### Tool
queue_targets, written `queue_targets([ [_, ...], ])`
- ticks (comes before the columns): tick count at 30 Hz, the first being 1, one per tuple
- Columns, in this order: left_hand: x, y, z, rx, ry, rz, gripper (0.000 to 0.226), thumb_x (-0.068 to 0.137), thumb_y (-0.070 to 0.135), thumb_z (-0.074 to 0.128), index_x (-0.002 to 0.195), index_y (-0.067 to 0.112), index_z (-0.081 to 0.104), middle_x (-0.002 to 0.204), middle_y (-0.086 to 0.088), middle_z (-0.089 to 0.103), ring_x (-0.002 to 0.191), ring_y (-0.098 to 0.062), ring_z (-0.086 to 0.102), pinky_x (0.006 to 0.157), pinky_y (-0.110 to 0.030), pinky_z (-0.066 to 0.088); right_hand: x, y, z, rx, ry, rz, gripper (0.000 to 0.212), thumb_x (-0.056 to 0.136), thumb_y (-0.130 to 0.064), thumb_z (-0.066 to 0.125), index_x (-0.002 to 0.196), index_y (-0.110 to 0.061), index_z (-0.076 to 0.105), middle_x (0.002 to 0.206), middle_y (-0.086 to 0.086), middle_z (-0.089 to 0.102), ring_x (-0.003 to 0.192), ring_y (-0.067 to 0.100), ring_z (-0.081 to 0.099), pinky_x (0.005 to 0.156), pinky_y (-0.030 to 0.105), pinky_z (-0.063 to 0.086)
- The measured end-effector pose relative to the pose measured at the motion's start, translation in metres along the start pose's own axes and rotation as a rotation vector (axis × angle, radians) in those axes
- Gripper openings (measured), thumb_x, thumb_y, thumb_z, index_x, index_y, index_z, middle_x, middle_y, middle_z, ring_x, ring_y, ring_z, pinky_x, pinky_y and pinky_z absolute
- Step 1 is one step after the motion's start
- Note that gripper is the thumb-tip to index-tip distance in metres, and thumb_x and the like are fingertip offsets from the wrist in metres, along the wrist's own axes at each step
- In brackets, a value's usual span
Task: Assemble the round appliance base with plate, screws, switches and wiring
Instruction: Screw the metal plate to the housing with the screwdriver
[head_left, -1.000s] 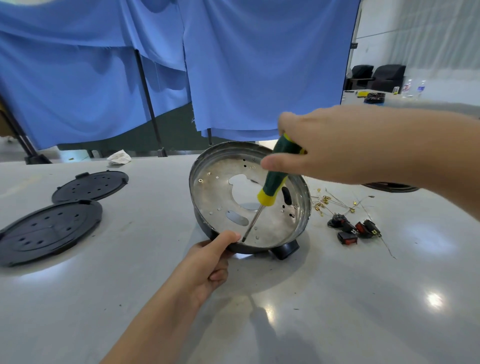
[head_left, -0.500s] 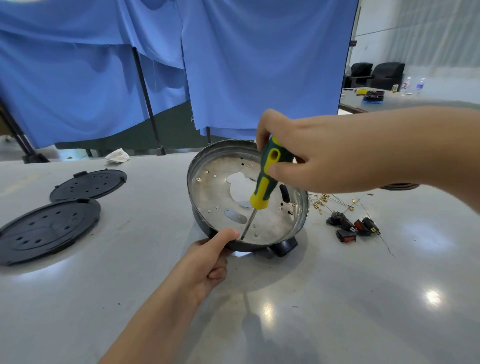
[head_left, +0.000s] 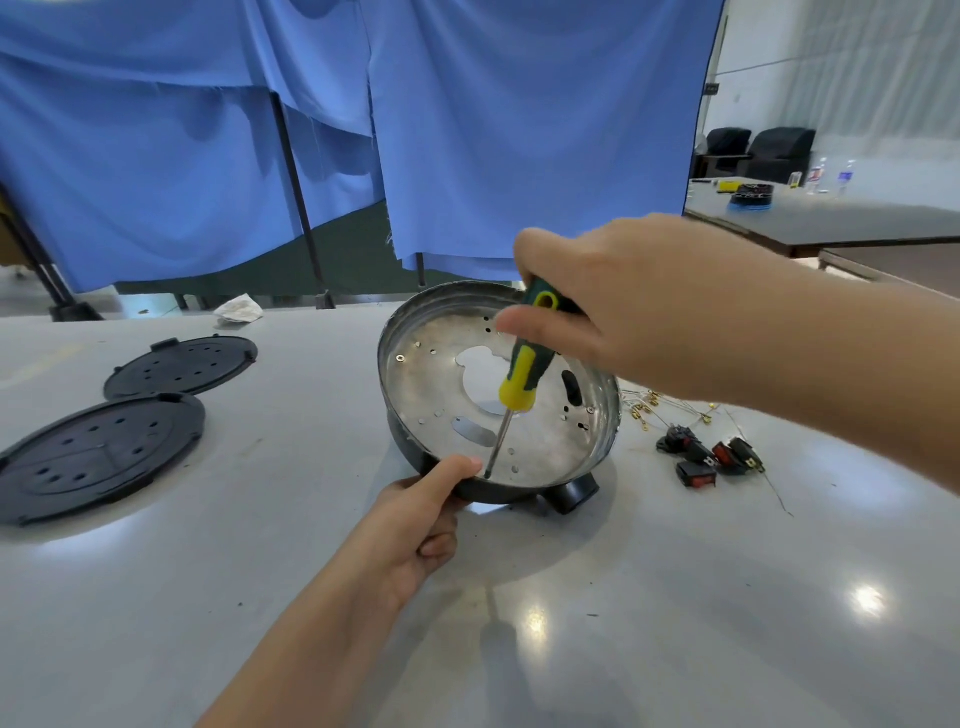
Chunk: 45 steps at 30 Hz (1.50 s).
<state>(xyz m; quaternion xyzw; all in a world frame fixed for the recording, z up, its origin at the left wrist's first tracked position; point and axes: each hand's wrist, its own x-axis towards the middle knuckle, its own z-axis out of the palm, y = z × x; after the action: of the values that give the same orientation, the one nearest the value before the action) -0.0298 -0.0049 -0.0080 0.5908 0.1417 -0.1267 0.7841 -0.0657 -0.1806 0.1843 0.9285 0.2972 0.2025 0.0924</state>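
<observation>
1. head view: my left hand (head_left: 415, 525) grips the near rim of the round base (head_left: 498, 395), thumb laid over the edge, other fingers curled under the outside wall.
2. base sits tilted on the grey table (head_left: 675, 623), open side facing me; metal plate (head_left: 540, 447) w/ holes lines its inside.
3. my right hand (head_left: 613, 306) is wrapped round the green/yellow screwdriver (head_left: 519, 374), thumb pressed on the handle.
4. shaft slants down-left, tip on the plate's near edge, just beside my left thumb; can't tell if a screw is under it.
5. red-black switches (head_left: 706, 457) and thin wires w/ brass ends (head_left: 654, 410) lie on the table right of the base, apart from it.
6. two black perforated discs (head_left: 98, 457) lie well off to the left.
</observation>
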Motion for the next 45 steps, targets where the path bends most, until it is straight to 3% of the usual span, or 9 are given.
queue_targets([
  [3, -0.001, 0.000, 0.001, -0.003, -0.005, 0.005, 0.020, 0.081, 0.019, 0.071, 0.081, 0.011, 0.053, 0.096, -0.012, 0.046, 0.036, -0.008, 0.016, 0.035, -0.019, 0.015, -0.001, 0.000, -0.001, -0.273, 0.058, 0.041, 0.056, 0.079, -0.069, 0.010, 0.085, -0.018, 0.031, 0.054, -0.001, 0.038, 0.042, 0.014, 0.032, 0.043, 0.028, 0.018],
  [9, 0.000, 0.000, 0.001, -0.003, 0.004, -0.001, 0.021, 0.081, 0.019, 0.071, 0.084, 0.011, 0.052, 0.095, -0.012, 0.046, 0.036, -0.008, 0.016, 0.036, -0.018, 0.014, -0.005, 0.004, -0.002, 0.273, -0.128, 0.035, 0.017, 0.094, -0.040, 0.046, 0.105, -0.033, 0.035, 0.076, -0.011, 0.047, 0.060, 0.009, 0.048, 0.050, 0.023, 0.033],
  [14, -0.001, 0.000, 0.001, 0.007, 0.003, 0.012, 0.025, 0.082, 0.020, 0.070, 0.094, 0.010, 0.052, 0.096, -0.012, 0.046, 0.037, -0.008, 0.016, 0.038, -0.020, 0.013, -0.003, 0.004, -0.005, -0.229, 0.012, 0.074, 0.067, 0.075, -0.077, 0.016, 0.068, -0.015, 0.040, 0.052, -0.002, 0.040, 0.043, 0.014, 0.036, 0.043, 0.027, 0.021],
  [20, 0.000, -0.001, 0.001, 0.003, 0.001, 0.009, 0.022, 0.081, 0.020, 0.071, 0.086, 0.011, 0.051, 0.095, -0.013, 0.042, 0.036, -0.008, 0.016, 0.037, -0.019, 0.014, -0.004, 0.003, -0.005, 0.215, -0.111, 0.079, 0.027, 0.093, -0.051, 0.039, 0.100, -0.025, 0.038, 0.057, -0.004, 0.049, 0.042, 0.009, 0.042, 0.037, 0.020, 0.032],
  [25, 0.000, -0.001, 0.001, -0.005, -0.003, 0.017, 0.021, 0.082, 0.018, 0.070, 0.087, 0.012, 0.051, 0.097, -0.011, 0.041, 0.036, -0.008, 0.016, 0.038, -0.020, 0.012, -0.003, 0.002, -0.003, -0.169, 0.005, 0.093, 0.065, 0.076, -0.075, 0.014, 0.072, -0.016, 0.039, 0.054, 0.000, 0.042, 0.043, 0.015, 0.038, 0.043, 0.028, 0.021],
  [30, 0.000, 0.000, 0.001, 0.002, 0.006, 0.012, 0.022, 0.082, 0.020, 0.071, 0.087, 0.009, 0.053, 0.090, -0.014, 0.043, 0.037, -0.008, 0.016, 0.036, -0.019, 0.014, -0.006, -0.002, -0.008, 0.273, -0.155, 0.119, 0.030, 0.089, -0.056, 0.035, 0.098, -0.028, 0.041, 0.062, -0.005, 0.051, 0.048, 0.009, 0.046, 0.043, 0.025, 0.033],
  [35, 0.000, -0.001, 0.000, 0.003, 0.000, 0.014, 0.023, 0.081, 0.019, 0.071, 0.091, 0.010, 0.052, 0.095, -0.011, 0.041, 0.037, -0.008, 0.016, 0.036, -0.019, 0.014, -0.003, -0.004, -0.006, -0.184, -0.014, 0.094, 0.075, 0.069, -0.082, 0.010, 0.064, -0.013, 0.041, 0.051, 0.000, 0.041, 0.043, 0.014, 0.037, 0.044, 0.027, 0.018],
  [41, 0.001, 0.000, 0.001, 0.008, 0.014, 0.013, 0.023, 0.081, 0.020, 0.072, 0.087, 0.009, 0.053, 0.088, -0.014, 0.045, 0.037, -0.008, 0.016, 0.036, -0.019, 0.014, -0.003, -0.001, -0.007, 0.190, -0.147, 0.121, 0.025, 0.094, -0.048, 0.042, 0.098, -0.024, 0.036, 0.057, -0.004, 0.043, 0.045, 0.010, 0.037, 0.036, 0.019, 0.031],
  [45, 0.000, -0.001, 0.001, 0.002, 0.004, 0.018, 0.022, 0.081, 0.020, 0.071, 0.081, 0.010, 0.052, 0.091, -0.014, 0.044, 0.036, -0.008, 0.016, 0.037, -0.019, 0.013, 0.001, 0.001, -0.003, -0.137, -0.049, 0.126, 0.063, 0.078, -0.073, 0.018, 0.069, -0.015, 0.041, 0.056, 0.000, 0.043, 0.046, 0.015, 0.039, 0.043, 0.027, 0.023],
])
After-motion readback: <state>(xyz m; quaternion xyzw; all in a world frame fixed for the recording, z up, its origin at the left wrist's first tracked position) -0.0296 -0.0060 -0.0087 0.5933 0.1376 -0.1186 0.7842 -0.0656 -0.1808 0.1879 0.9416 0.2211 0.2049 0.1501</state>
